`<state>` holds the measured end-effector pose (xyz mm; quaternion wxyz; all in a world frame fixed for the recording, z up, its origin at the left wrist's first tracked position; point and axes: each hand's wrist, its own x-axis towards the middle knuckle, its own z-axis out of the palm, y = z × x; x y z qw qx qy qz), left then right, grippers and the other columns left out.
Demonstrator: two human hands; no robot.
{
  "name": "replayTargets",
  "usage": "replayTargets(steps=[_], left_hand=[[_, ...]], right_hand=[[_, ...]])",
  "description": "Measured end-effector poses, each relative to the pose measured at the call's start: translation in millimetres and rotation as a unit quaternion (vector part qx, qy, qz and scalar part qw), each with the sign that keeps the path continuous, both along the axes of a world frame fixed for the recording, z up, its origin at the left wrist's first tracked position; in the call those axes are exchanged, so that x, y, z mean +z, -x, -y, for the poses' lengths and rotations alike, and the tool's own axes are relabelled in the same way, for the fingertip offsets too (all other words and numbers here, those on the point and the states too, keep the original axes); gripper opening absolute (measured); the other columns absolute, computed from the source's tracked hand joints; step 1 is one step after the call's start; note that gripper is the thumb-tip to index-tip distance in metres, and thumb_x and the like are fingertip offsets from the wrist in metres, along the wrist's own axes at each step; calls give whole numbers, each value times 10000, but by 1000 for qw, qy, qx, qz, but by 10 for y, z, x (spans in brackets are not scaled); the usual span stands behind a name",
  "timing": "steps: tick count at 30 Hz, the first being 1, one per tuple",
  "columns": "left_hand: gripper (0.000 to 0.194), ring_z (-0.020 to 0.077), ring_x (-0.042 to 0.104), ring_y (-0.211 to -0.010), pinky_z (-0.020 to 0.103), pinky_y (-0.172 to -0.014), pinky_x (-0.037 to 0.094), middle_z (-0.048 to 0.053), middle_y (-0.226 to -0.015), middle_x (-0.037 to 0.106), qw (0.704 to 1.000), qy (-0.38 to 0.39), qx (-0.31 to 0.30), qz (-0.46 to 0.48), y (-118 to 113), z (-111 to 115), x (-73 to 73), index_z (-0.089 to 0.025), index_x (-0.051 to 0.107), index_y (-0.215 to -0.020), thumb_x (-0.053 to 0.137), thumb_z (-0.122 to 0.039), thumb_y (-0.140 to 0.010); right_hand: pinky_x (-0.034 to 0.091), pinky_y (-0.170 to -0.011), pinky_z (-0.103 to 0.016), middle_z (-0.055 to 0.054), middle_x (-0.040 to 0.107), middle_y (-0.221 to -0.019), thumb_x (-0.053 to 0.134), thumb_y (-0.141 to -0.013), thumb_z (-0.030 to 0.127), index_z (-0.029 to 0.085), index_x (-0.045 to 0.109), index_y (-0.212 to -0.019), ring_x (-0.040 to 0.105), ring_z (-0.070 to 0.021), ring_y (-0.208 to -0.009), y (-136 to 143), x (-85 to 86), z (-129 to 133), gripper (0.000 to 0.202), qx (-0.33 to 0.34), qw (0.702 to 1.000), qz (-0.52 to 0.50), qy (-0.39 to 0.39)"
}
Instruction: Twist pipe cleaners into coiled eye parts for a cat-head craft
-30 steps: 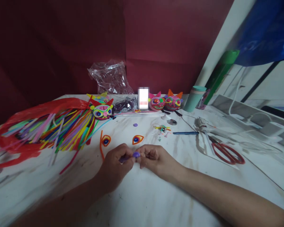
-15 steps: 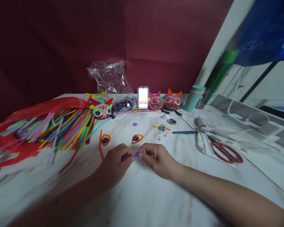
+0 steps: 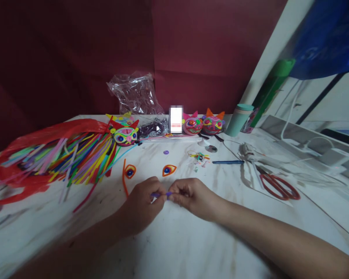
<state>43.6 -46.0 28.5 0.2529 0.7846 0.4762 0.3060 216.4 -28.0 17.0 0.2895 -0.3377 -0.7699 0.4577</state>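
A purple strip (image 3: 169, 193) is in the two hands, over the middle of the desk (image 3: 186, 248). The left hand (image 3: 147, 200) pinches it between thumb and forefinger, and part of its length shows inside the curl of that hand. The right hand (image 3: 192, 197) pinches the strip's other end from the right, so a short purple bit bridges the small gap between both sets of fingertips. Its exact shape there is too small to tell.

Just beyond the right hand, toward the far edge, lies an orange-rimmed eye shape (image 3: 169, 170); a second eye shape (image 3: 130, 171) lies beyond the left hand, beside an orange strip (image 3: 124, 176). A small purple coil (image 3: 166, 152) rests farther toward the far edge. Toward the desk's right side lie a blue pen-like tool (image 3: 227, 162) and red-handled scissors (image 3: 279, 186).
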Motion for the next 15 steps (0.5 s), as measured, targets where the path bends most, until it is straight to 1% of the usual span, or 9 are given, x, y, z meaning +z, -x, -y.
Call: replayTargets(steps=[2,3,5,8,11,13,15], left_hand=[[142,89,392,-540,202,-513,312,-52,-580,404,998,20,40,46,2,3,28,-171,471,-581,487,-186,-722],[149,86,376,-526,197,-502,308,-60,-564,385,995,35,61,70,2,3,34,-174,464,-586,490,-207,-730],[162,80,344,-498,190,-478,297,-72,-534,349,987,59,91,116,0,0,24,-180,456,-599,490,-249,-742],[164,79,329,-477,186,-458,289,-76,-514,341,983,61,102,141,-15,-3,-34,-185,451,-603,485,-270,-739],[162,87,353,-472,189,-459,309,-68,-503,363,989,25,110,100,-28,-16,-137,-190,429,-554,478,-237,-702],[157,94,378,-467,189,-456,329,-64,-502,377,989,-6,122,86,-22,-54,-239,-197,425,-532,486,-235,-672],[167,107,427,-491,188,-478,362,-59,-506,390,991,-17,111,71,-9,-120,-354,-205,434,-528,496,-263,-672]], right_hand=[[298,-495,-193,48,410,-607,572,-773,357,129,549,-768,345,-66,-534,31,-14,-14,230,1,994,-79,71],[305,-505,-197,45,419,-623,599,-747,388,129,543,-777,352,-67,-546,49,-19,-16,267,0,989,-111,94],[312,-519,-202,43,428,-629,629,-710,432,133,536,-763,360,-70,-559,86,-29,-9,317,-9,982,-153,111],[307,-511,-204,45,424,-594,606,-721,462,140,517,-712,362,-74,-550,137,-56,29,334,-44,978,-176,107],[282,-479,-200,51,397,-555,542,-768,459,154,464,-655,331,-69,-514,180,-121,63,334,-84,977,-176,88],[248,-451,-193,63,338,-536,513,-787,414,163,428,-615,282,-65,-498,205,-186,50,316,-101,980,-158,65],[236,-445,-188,59,342,-541,518,-778,320,158,441,-603,285,-64,-505,217,-249,2,250,-129,985,-115,23]])
